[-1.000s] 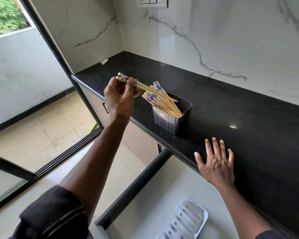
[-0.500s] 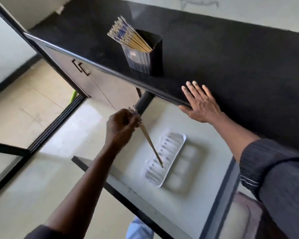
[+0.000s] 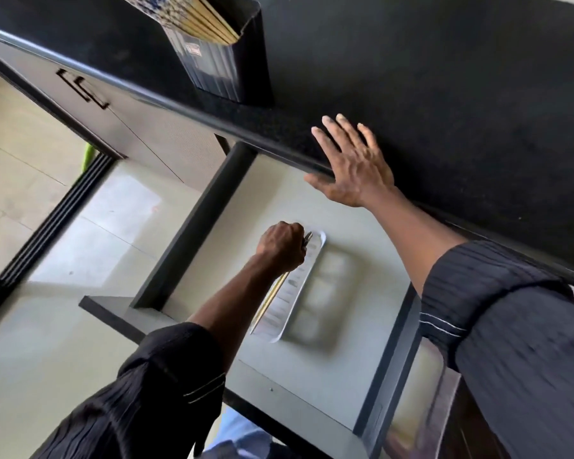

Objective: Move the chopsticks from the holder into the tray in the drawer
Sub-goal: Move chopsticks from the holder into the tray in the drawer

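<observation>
My left hand [image 3: 281, 247] is closed around a pair of wooden chopsticks [image 3: 272, 296] and holds them low over the left side of the white slotted tray [image 3: 295, 289] in the open drawer [image 3: 342, 369]. The chopsticks lie along the tray; whether they touch it I cannot tell. My right hand [image 3: 352, 164] rests flat with spread fingers on the edge of the black counter [image 3: 444, 94]. The dark ribbed holder [image 3: 222, 64] stands on the counter at the top, with several more chopsticks [image 3: 193, 14] leaning out of it to the left.
The drawer has dark side walls [image 3: 193, 226] and a pale grey floor. A closed cabinet front with a black handle [image 3: 83, 89] is to the left under the counter. Tiled floor and a sliding-door track [image 3: 57, 213] lie further left.
My left hand has carried the chopsticks from the holder down into the drawer and now lowers them along the tray. The view has tilted downward. My right hand stays on the counter edge.
</observation>
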